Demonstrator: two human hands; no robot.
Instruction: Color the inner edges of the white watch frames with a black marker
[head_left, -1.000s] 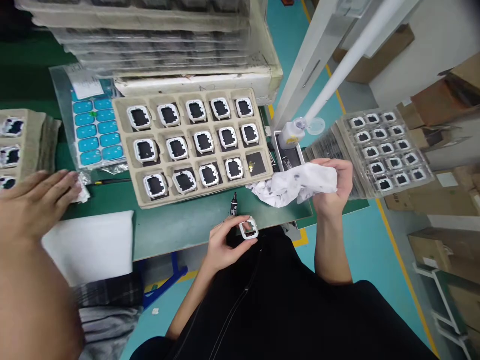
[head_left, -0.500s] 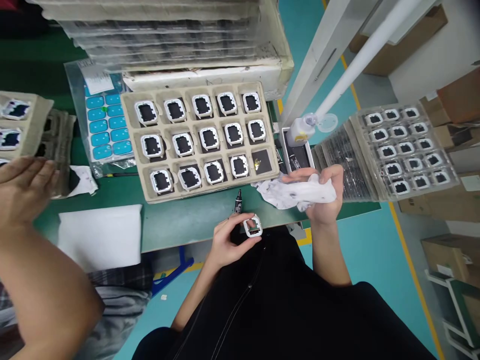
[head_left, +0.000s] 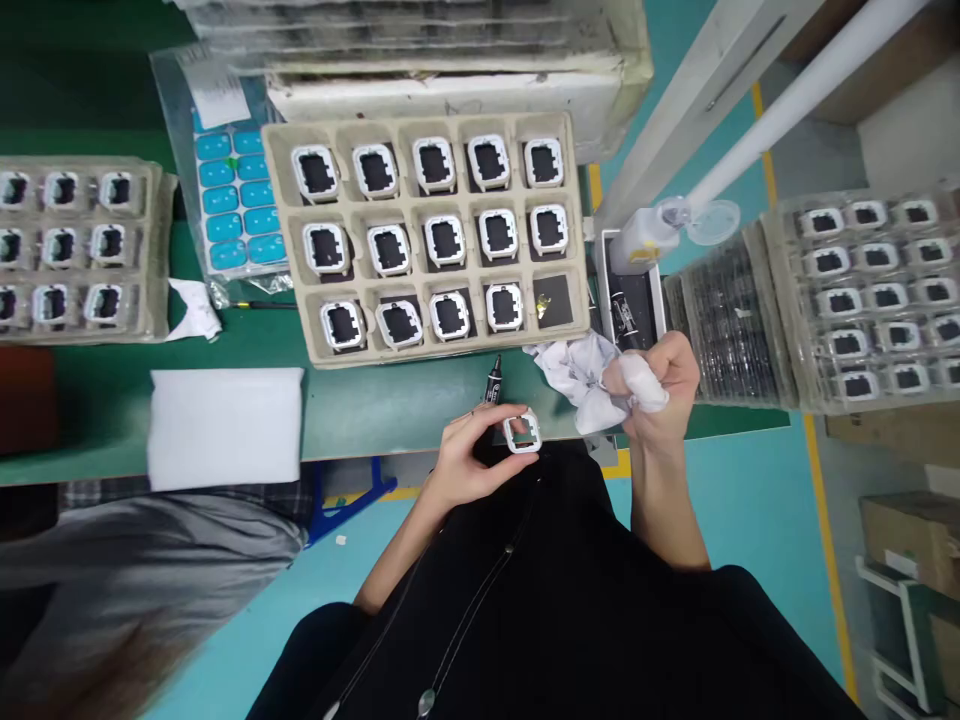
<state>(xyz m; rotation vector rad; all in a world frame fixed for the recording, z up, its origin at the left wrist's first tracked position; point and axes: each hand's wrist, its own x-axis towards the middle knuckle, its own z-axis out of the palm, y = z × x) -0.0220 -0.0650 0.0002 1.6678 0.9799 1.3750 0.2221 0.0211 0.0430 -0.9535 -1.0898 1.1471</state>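
White frame (head_left: 533,446) pinched in left hand (head_left: 501,443); right hand (head_left: 657,386), apart, grips white cloth (head_left: 589,372)

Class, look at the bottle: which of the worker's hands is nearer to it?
Right. The right hand, gripping the cloth, is just on the near side of the bottle. The left hand, holding a white frame, is farther off, to its left and closer to the body.

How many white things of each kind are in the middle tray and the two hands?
White frames in the middle tray: 14
White frame in the left hand: 1
White cloth in the right hand: 1
Total: 16
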